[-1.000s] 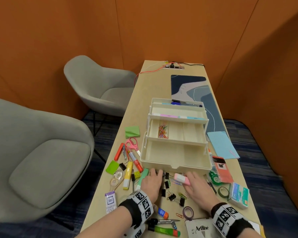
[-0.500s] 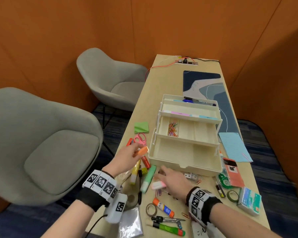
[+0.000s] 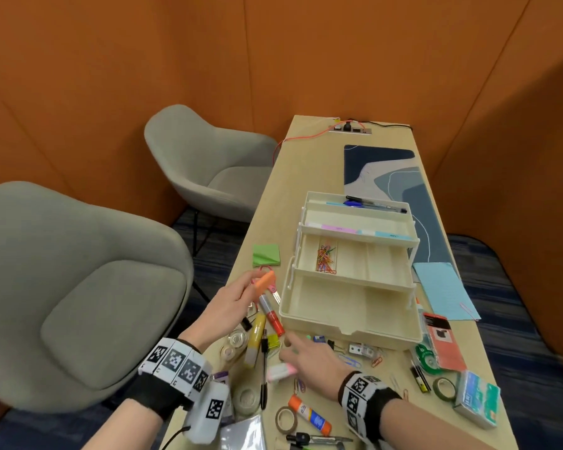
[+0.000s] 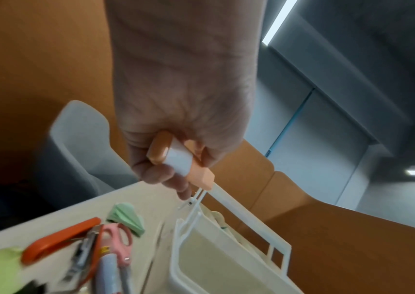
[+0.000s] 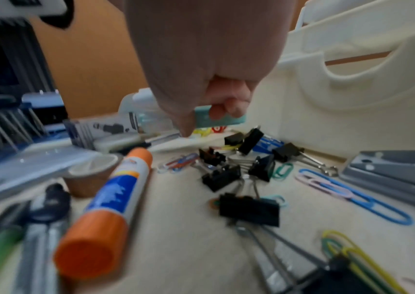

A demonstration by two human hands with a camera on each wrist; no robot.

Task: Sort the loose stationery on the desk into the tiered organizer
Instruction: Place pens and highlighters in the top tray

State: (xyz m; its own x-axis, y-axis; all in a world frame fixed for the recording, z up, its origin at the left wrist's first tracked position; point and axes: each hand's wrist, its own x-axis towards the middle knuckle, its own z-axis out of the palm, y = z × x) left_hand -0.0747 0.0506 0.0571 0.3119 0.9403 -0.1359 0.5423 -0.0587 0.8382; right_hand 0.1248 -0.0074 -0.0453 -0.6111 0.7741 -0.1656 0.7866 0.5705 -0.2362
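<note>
Your left hand [image 3: 233,303] is raised just left of the tiered organizer [image 3: 351,274], fingers and thumb curled round an orange eraser in a white sleeve [image 4: 178,159] — in the head view the eraser [image 3: 264,282] sits level with the edge of the organizer's lowest tier, not yet over it. Your right hand [image 3: 316,362] is low over the tabletop [image 3: 306,164] in front of the organizer; the right wrist view shows its fingers [image 5: 226,107] curled round a small teal eraser [image 5: 220,119], clamped between thumb and fingertips. A pink eraser [image 3: 281,372] lies just beside that hand on its left; you cannot tell from the head view whether the hand touches it.

The organizer stands open in three steps: coloured paper clips [image 3: 326,258] lie in the left compartment of the middle tier, pens [image 3: 371,204] at the back of the top tier, and the bottom tier shows nothing inside.

Loose things crowd the near tabletop — a glue stick [image 5: 110,201] with an orange cap, black binder clips [image 5: 229,175], pink scissors [image 4: 119,240], a yellow highlighter [image 3: 254,339], a red marker [image 3: 271,315], tape rolls [image 3: 286,419] and a green sticky-note pad [image 3: 266,254].
</note>
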